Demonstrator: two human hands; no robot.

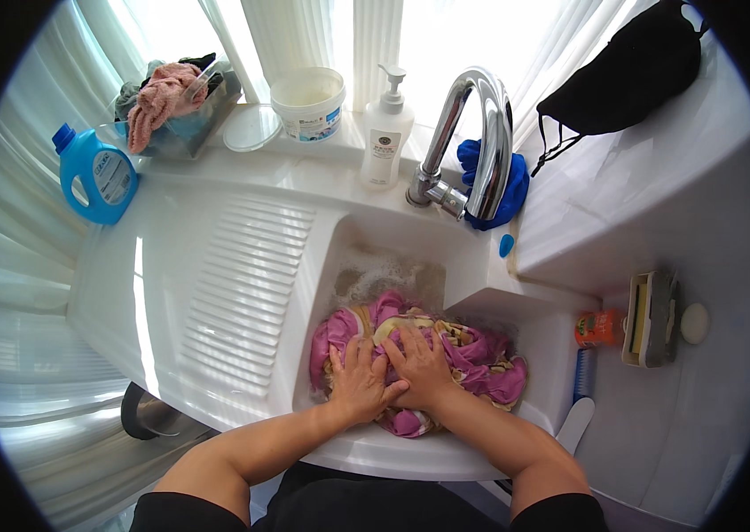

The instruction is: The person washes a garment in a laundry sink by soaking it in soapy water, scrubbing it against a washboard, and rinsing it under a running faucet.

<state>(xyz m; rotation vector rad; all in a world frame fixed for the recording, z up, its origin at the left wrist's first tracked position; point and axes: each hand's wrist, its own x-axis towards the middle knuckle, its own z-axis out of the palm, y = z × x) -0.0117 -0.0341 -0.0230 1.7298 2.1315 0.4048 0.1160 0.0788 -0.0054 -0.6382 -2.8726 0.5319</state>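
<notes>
A wet bundle of pink cloth with yellow patterned parts lies in the basin of a white laundry sink. Foamy water shows beyond it. My left hand rests on the cloth, palm down with its fingers stretched out. Beside it, my right hand presses on the same bundle, its fingers also extended. The hands touch near the thumbs, and neither grips the cloth as far as I can see.
A ribbed washboard adjoins the basin's left. Behind stand a chrome faucet, a pump bottle, a white tub, a blue detergent jug and a clothes bin. A brush is at right.
</notes>
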